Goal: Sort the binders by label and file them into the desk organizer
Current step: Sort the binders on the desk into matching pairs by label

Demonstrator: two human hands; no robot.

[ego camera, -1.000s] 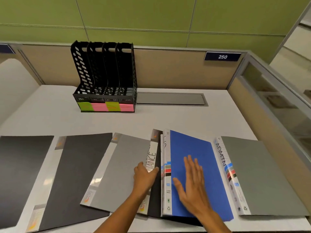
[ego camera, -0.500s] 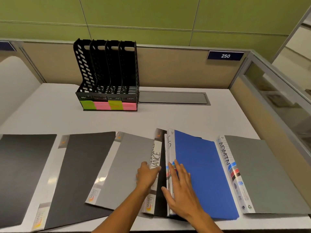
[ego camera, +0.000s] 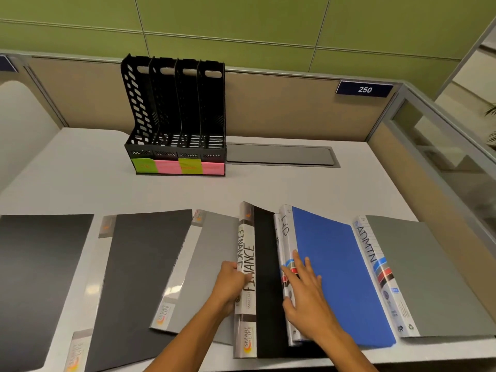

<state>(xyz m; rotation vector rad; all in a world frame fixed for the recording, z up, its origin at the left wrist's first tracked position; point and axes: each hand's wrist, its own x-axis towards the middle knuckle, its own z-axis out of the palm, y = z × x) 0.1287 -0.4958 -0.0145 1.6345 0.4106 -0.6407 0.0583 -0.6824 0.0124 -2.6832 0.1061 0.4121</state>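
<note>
My left hand (ego camera: 230, 283) grips the FINANCE binder (ego camera: 264, 280); my right hand (ego camera: 306, 299) lies open-fingered on the blue HR binder (ego camera: 335, 275). Upper-left desk organizer (ego camera: 174, 116): slots hold nothing.

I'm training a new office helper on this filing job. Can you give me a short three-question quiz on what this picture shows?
1. True or false: the desk organizer already holds a binder.
2. Which handwritten word is on the spine that the left hand grips? A) ADMIN B) FINANCE C) HR
3. Fill in: the right hand rests with spread fingers on the ____ binder.

Key
1. False: all four slots look empty, and the binders lie on the desk.
2. B: FINANCE is on the black binder.
3. Blue, the one marked HR; the grey binder marked ADMIN lies to its right.
</note>
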